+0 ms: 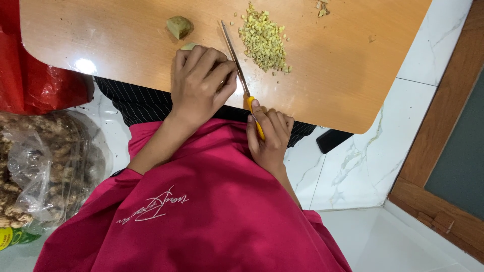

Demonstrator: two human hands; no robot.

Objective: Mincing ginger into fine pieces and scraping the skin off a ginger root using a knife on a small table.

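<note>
1. One small pale piece of ginger lies on the wooden cutting board, pressed down under the curled fingertips of the left hand; only its far edge peeks out beyond the knuckles, so the piece sits at the very front of that grip.
2. Just right of the left hand, a thin knife runs across the board, its blade lying against the side of the left fingers and pointing away from the person.
3. At the board's near edge, the right hand is closed around the knife's yellow handle, with the forefinger laid along the top of it.
4. Right of the blade, a heap of finely chopped ginger sits on the board, with a few stray bits near it.
5. Left of the blade and farther up the board, a larger peeled ginger chunk rests apart from the left hand.
6. Off the board's left side, a clear plastic bag of whole ginger roots lies on the white marble floor, with a red plastic bag behind it.
</note>
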